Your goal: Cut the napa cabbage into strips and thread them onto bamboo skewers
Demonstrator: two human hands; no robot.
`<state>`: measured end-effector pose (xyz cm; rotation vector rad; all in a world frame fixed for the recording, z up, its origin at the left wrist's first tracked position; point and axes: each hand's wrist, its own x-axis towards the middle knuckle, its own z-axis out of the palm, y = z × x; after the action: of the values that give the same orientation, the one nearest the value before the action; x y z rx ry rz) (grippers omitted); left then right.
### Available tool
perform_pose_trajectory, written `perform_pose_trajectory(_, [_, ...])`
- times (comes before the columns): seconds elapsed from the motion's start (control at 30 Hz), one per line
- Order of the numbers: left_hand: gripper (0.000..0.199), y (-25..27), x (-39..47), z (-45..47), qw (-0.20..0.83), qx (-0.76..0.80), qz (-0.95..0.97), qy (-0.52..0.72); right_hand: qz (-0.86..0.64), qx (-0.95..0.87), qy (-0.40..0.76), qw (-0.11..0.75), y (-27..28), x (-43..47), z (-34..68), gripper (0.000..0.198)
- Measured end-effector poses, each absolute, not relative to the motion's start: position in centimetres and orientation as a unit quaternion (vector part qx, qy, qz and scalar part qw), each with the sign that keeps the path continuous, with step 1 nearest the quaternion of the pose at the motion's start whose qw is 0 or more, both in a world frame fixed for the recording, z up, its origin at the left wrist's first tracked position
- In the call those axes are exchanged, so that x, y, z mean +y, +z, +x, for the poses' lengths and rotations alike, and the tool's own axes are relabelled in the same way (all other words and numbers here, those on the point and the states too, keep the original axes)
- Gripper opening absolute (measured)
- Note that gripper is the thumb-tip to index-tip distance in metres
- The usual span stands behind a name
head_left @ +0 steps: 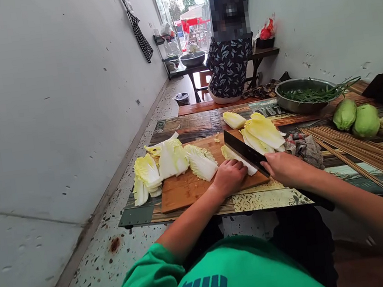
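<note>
The right hand is gripping a cleaver alongside a napa cabbage piece; the left hand, fingers curled, is holding that piece on the cutting board, which is lying on the counter.

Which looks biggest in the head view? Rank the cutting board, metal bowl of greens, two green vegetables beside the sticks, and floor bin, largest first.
1. Cutting board
2. Metal bowl of greens
3. Left green vegetable and right green vegetable: too alike to rank
4. Floor bin, though it stands farther off
</note>
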<state>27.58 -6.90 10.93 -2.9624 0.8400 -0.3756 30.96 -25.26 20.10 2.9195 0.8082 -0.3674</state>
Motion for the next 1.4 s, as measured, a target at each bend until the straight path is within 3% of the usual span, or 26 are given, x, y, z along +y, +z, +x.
perform_pose_trajectory(0.23, [0.02, 10.9, -6.9, 27.7, 0.004, 0.276, -0.955, -0.111, 0.945, 0.267, -0.163, 0.09, 21.0, -24.9, 31.3, 0.036])
perform_pose_trajectory(0.4, [0.022, 10.7, -6.9, 27.8, -0.005, 0.283, -0.953, -0.106, 0.936, 0.28, -0.199, 0.075, 20.7, -23.9, 32.3, 0.041])
perform_pose_trajectory(0.67, [0.02, 10.9, -7.0, 27.6, -0.008, 0.252, -0.963, -0.098, 0.947, 0.284, -0.141, 0.059, 19.2, -23.1, 33.2, 0.033])
perform_pose_trajectory(0.97, [0.019, 11.0, -6.6, 26.9, -0.03, 0.259, -0.929, -0.263, 0.977, 0.202, -0.045, 0.043, 21.3, -28.1, 33.9, 0.039])
perform_pose_trajectory(1.1, [0.023, 14.2, -1.7, 25.1, -0.099, 0.223, -0.875, -0.418, 0.961, 0.25, -0.113, 0.041, 19.7, -26.9, 31.9, 0.033])
perform_pose_trajectory(1.2, [0.022, 17.1, 4.8, 23.0, -0.096, 0.168, -0.86, -0.472, 0.96, 0.242, -0.135, 0.041, 18.0, -26.6, 31.9, 0.035])
perform_pose_trajectory(1.4, [0.023, 15.0, 15.2, 17.1, 0.018, 0.165, -0.919, -0.359, 0.958, 0.261, -0.117, 0.001, 16.5, -26.8, 33.3, 0.03])
